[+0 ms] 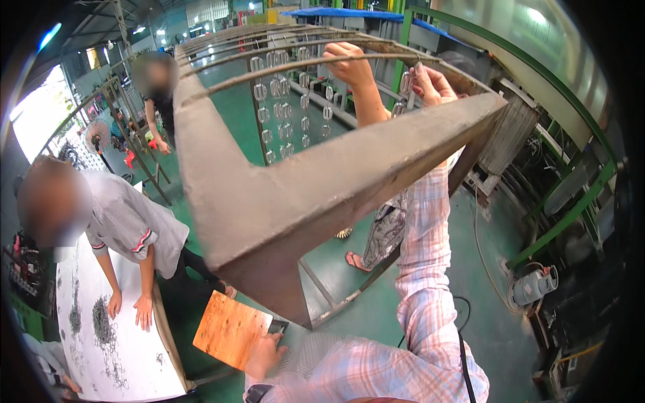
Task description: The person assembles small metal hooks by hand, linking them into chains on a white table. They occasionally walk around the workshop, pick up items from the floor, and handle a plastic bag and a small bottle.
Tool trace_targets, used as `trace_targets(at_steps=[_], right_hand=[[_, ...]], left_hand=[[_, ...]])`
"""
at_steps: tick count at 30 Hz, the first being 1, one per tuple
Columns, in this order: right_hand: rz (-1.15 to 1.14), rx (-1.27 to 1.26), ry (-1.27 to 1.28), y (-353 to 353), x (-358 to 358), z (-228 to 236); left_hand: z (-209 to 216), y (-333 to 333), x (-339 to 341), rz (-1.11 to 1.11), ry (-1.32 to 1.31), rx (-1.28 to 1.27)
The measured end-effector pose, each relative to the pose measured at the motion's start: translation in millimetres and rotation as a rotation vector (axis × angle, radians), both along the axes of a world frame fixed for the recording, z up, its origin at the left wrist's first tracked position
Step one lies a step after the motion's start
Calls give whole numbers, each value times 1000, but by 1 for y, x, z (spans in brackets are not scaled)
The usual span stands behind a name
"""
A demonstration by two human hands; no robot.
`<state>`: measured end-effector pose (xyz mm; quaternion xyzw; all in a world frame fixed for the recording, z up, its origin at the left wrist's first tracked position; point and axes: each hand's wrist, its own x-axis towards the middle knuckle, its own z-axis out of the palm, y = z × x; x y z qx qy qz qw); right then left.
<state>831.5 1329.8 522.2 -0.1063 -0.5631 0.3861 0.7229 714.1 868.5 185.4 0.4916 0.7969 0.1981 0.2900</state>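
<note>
Right hand (pixel 435 87): fingertips pinch a loop (pixel 406 82) at the rack (pixel 215 181). Left hand (pixel 264 352): at the board (pixel 228 328); grip cannot be told. Table (pixel 148 352): bears dark pieces (pixel 104 322). Cylinder (pixel 532 289): contents hidden.

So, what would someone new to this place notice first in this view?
Most likely the big grey-brown metal frame, which fills the middle of the view. Through its opening, shiny metal loops hang in rows, and the right hand is raised beyond the near beam at upper right. At lower left, dark pieces lie in clusters on a white tabletop.
</note>
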Motion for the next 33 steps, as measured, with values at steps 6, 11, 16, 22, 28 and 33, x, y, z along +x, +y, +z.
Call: trace_targets(at_steps=[6,11,16,22,28,33], right_hand=[[3,17,-16,23,15,-5],[-42,19,-58,7,1,-5],[-84,202,-76,72,50,-53],[-196,297,-633,-99,29,-73],[359,333,-781,-201,126,-126],[1306,956,-823,-204,123,-103]], left_hand=[[3,2,6,-36,49,26],[5,2,13,-12,64,24],[-2,14,24,-52,89,28],[13,-3,38,77,146,-62],[-11,-14,84,165,102,-267],[-47,-53,138,348,108,-61]])
